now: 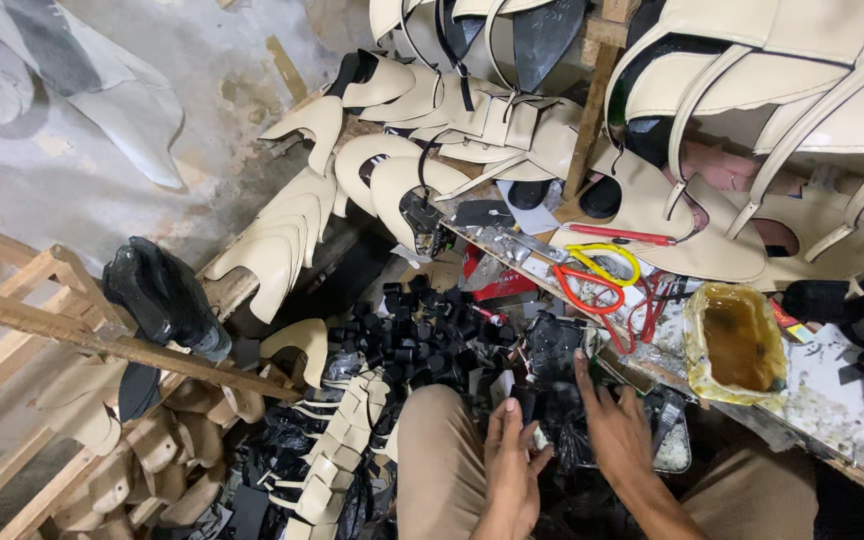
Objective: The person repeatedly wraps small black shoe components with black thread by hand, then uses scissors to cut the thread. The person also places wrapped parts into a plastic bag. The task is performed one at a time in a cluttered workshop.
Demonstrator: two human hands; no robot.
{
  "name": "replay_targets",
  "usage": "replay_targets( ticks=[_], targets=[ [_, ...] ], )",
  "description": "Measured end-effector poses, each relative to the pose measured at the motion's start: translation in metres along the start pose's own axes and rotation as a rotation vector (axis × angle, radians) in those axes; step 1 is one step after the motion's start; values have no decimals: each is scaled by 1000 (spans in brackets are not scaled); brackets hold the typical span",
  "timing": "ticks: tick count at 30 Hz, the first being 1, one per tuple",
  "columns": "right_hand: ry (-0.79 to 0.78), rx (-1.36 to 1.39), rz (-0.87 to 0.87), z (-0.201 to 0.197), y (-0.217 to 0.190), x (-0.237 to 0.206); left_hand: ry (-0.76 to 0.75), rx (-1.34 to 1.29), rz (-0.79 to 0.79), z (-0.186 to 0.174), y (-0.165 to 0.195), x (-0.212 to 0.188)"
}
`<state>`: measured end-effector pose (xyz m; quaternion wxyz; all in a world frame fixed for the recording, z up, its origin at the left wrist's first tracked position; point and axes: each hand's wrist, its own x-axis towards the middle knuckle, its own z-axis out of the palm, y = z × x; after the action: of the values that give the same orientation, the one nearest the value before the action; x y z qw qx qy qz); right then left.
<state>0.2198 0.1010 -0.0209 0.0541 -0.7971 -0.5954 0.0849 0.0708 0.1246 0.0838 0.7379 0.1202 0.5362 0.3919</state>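
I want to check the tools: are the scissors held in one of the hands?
No, the orange-handled scissors lie on the bench, apart from both the left hand and the right hand.

bare forearms and hands without sleeves, khaki trousers [439, 450] covering both knees

Small black shoe piece [525, 403], dark and glossy, pinched upright at fingertips, low between the knees, beside black heel pile

Left hand [512, 465] at 6 o'clock, just left of right hand [615, 425]. Heap of heel blocks [422, 335] at 11 o'clock of hands. Glue tub [737, 345] at 2 o'clock on bench [832, 400]. Scissors [602, 275] at 12 o'clock, behind hands. Stacked shoe uppers [292, 235] at 10 o'clock. Wooden rack [42, 320] far at 9 o'clock.
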Motion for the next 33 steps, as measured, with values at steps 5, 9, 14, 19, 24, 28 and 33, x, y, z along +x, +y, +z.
replay_targets(
  ticks=[5, 9, 14, 19, 24, 28, 33],
  targets=[
    [0, 37, -19, -15, 17, -13, -88, -121, 102, -7, 5, 12],
    [122, 585, 15, -35, 26, -33, -163, -102, 79, -3, 4, 16],
    [69, 1248, 290, -51, 33, -50, -443, -286, -113, 11, -16, 7],
    [72, 1521, 388, -55, 34, -53, -622, -263, -82, 15, -24, 0],
    [-19, 1645, 369, -72, 31, -56, -737, -112, 39, 1, -18, -1],
    [101, 1441, 287, -96, 28, -68, -705, 102, 118, -15, -16, -2],
    [126, 1307, 112, -114, 17, -78, -684, 252, 136, -22, -13, -4]
  ],
)
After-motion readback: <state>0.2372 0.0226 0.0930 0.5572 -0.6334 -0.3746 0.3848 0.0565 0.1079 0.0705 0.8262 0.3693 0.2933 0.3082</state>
